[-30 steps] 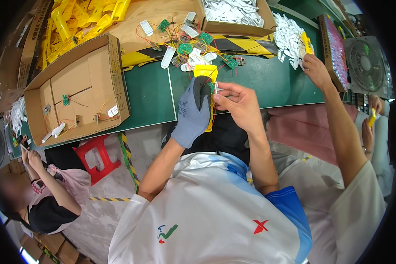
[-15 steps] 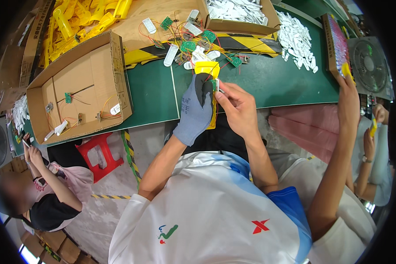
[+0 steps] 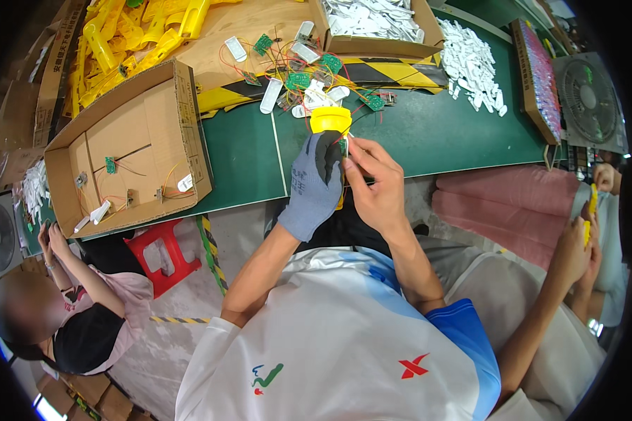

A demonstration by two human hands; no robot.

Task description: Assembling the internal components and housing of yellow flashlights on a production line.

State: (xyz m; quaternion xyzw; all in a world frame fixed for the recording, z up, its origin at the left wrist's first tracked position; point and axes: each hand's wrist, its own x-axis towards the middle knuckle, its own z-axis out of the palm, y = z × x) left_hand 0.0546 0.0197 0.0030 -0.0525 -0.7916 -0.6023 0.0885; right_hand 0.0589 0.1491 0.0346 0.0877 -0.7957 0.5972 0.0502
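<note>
In my left hand [image 3: 311, 184], gloved in grey-blue with a dark palm, is a yellow plastic housing [image 3: 330, 119] with a flared end pointing away from me. My bare right hand [image 3: 379, 184] is closed at the housing's right side, thumb and fingertips pinching a small white plastic piece. Against it shows a bit of green circuit board [image 3: 343, 146], mostly hidden by my fingers. Just beyond the housing lies a tangle of green circuit boards [image 3: 298, 81] with red, yellow and dark wires, mixed with white plastic covers [image 3: 271, 95].
A cardboard box [image 3: 202, 165] at left holds a few wired parts. Yellow housings [image 3: 105, 49] fill a carton at far left. White pieces fill another box [image 3: 383, 46] and lie heaped [image 3: 470, 63] on the green table [image 3: 428, 133]. Co-workers sit on both sides; a fan [image 3: 588, 95] stands right.
My hands stay together at the housing, its flared end now tipped slightly more into view. The right-hand co-worker's arm has drawn back from the tray at the table's right end.
</note>
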